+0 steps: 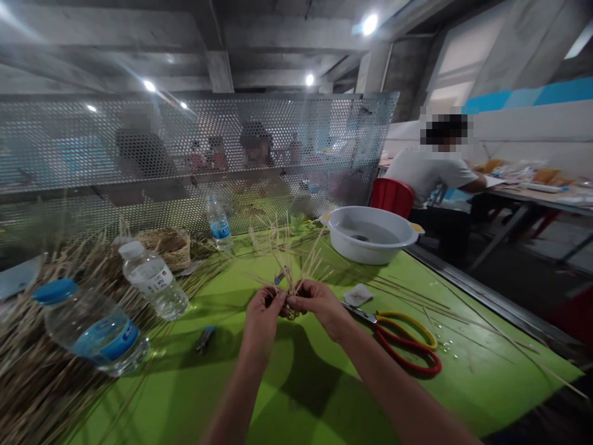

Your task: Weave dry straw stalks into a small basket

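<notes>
The step in hand seems to be the working of strands at the edge of a small woven piece, which is between the two hands, over the green table. Its pale strands spread upward and outward. The left hand grips the piece from one side, and the right hand pinches it from the other (the thumbs almost meet). Which strand lies under each fingertip I cannot tell, because the hands cover it. In my judgement, the next move calls for a firm left hold, while the right fingers guide one strand without bending the others. Both forearms reach forward and converge, with the wrists low and the fingers curled inward.
</notes>
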Demonstrator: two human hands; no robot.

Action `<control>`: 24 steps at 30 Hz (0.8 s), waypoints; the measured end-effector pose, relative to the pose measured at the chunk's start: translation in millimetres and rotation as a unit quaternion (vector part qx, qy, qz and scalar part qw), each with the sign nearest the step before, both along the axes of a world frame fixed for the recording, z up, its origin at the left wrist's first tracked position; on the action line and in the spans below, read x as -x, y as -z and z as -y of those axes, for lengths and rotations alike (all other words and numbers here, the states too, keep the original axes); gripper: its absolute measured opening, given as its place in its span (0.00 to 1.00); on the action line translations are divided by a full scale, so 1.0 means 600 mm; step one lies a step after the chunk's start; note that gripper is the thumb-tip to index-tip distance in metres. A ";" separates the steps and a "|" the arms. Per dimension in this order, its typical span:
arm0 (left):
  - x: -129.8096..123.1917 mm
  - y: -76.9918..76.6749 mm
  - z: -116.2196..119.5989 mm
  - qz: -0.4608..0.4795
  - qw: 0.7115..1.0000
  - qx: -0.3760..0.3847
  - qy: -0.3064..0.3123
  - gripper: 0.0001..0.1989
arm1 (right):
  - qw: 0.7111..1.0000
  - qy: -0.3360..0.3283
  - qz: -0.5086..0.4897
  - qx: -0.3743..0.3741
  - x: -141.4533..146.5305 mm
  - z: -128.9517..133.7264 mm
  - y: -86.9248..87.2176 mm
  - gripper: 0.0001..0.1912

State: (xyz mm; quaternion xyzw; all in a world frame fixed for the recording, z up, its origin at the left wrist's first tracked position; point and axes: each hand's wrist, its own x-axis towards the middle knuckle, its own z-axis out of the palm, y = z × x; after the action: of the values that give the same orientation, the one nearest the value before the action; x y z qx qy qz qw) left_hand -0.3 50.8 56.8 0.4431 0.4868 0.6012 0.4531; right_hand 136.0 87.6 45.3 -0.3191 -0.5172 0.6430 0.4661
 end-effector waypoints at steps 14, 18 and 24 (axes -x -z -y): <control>-0.006 0.005 -0.002 0.038 0.999 0.017 0.011 0.14 | 0.999 0.032 -0.003 -0.003 0.006 -0.001 0.006 0.11; -0.008 0.008 -0.004 0.062 0.998 0.011 0.007 0.16 | 0.998 0.060 -0.015 0.007 0.004 0.000 0.005 0.10; -0.009 0.009 -0.006 0.041 0.999 -0.009 0.011 0.13 | 0.997 0.070 -0.024 0.004 0.002 0.001 0.005 0.08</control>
State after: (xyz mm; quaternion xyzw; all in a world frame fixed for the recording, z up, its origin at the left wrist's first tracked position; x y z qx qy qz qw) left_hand 4.9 54.5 51.5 0.4279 0.4573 0.6181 0.4751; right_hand 134.6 87.1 42.6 -0.3408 -0.4798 0.6181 0.5211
